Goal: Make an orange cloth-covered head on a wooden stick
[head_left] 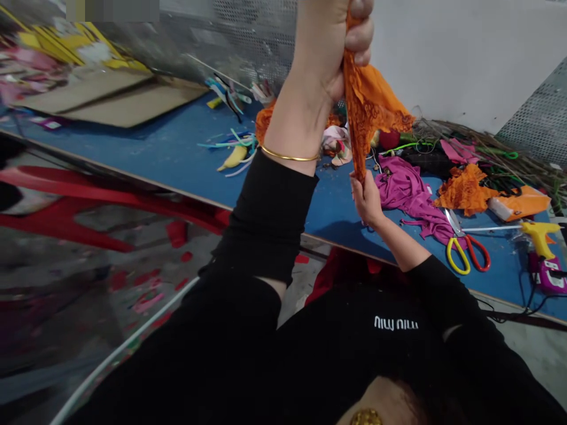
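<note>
My left hand [334, 44], a gold bangle on its wrist, is raised to the top edge of the view with its fingers wrapped round a piece of orange patterned cloth [376, 97]. The cloth hangs stretched downward, and a loose flap spreads to the right. Lower down, my right hand [367, 198] pinches the bottom end of the same cloth just above the table edge. Behind it lies a crumpled purple cloth [403, 186]. Scissors [460, 242] with one yellow and one red handle rest to the right.
On the blue table [177, 147] are another orange cloth [467, 192], a yellow glue gun [540, 236], an orange-and-white packet [520, 203] and a yellow banana-shaped object [233, 158]. Cardboard sheets [133, 100] lie at left. A red plastic chair [88, 189] stands before the table.
</note>
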{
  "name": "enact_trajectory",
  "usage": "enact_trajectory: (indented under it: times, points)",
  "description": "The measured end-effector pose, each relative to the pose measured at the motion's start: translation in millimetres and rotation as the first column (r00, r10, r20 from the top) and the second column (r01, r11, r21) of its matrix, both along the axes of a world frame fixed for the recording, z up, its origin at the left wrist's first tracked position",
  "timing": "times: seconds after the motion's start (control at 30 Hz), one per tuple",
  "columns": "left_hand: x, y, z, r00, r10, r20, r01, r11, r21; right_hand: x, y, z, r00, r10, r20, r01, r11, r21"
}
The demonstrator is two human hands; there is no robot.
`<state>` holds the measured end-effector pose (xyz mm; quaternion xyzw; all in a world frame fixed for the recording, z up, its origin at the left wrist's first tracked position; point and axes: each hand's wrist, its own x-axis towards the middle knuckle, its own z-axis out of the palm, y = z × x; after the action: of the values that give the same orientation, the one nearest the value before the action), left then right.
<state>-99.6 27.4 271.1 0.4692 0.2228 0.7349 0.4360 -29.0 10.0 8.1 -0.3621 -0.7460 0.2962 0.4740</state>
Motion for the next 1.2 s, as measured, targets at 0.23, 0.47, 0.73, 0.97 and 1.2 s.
enact_trajectory:
  times: [0.23, 0.47, 0.73, 0.97, 1.2]
  points:
    - [-1, 3, 1.3, 0.997, 0.046, -0.056, -0.049, 0.997, -0.060, 40, 9, 12.4, 0.967, 0.165, -0.195, -0.164, 0.986, 0.024]
    - [-3, 18, -3.8, 0.997, -0.025, -0.073, 0.029, 0.998, 0.058, 32, 11, 76.2, 0.981, -0.160, -0.108, 0.170, 0.981, 0.096]
    - [-6, 13, -11.8, 0.997, 0.004, -0.078, 0.004, 0.994, 0.105, 25, -22, 56.1, 0.962, -0.256, 0.093, 0.232, 0.949, 0.212]
    - [-5, 15, -13.5, 0.989, -0.059, -0.134, 0.078, 0.988, 0.136, 24, -23, 56.8, 0.980, -0.198, 0.018, 0.194, 0.973, 0.125]
    - [-3, 13, -15.4, 0.978, 0.061, -0.200, -0.038, 0.993, 0.115, 40, -25, 50.3, 0.989, -0.141, -0.038, 0.145, 0.979, 0.145]
